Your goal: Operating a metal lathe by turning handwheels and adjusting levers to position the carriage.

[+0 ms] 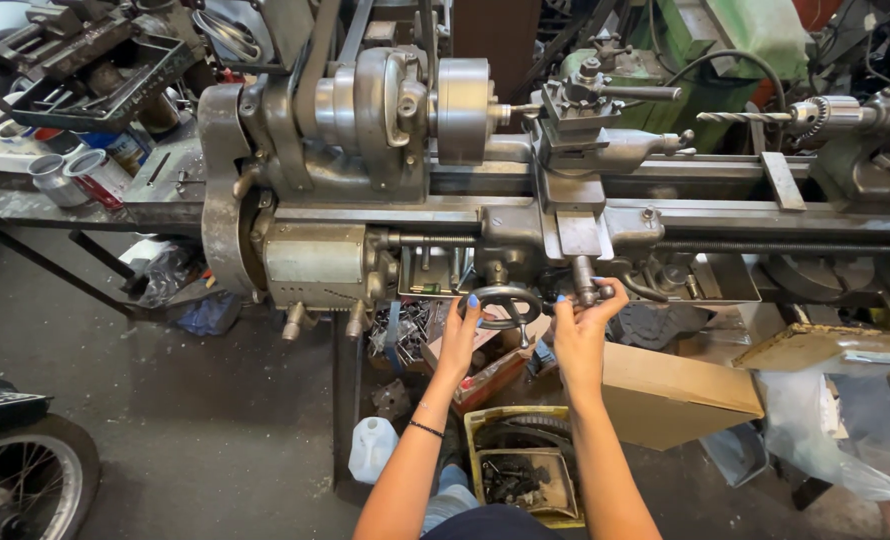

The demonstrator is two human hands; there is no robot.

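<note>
Left hand: the left hand (460, 335) wraps its fingers round the rim of the round handwheel (506, 303), clenched on its left side. That side is the easy one to reach and to turn from.
Right hand: the right hand (583, 325) is closed on the small crank handle (584, 287), just right of the wheel. The thumb and fingers pinch it so it can be spun.
Handwheel: it sits on the front of the lathe (385, 190), low down, between the 2 hands.
Above the grips: the tool post (580, 105) stands on the slide, and beside it the big round chuck (463, 108) holds a thin rod that pokes toward the tool.
Far right of the grips: a drill bit (740, 117) points left from the tail end.
Below the grips: a cardboard box (675, 392), a yellow crate (555, 500) of dark metal bits and a white jug (373, 447) rest on the floor, close at hand.
Far left: a wheel with a tyre (25, 475) stands well apart.
</note>
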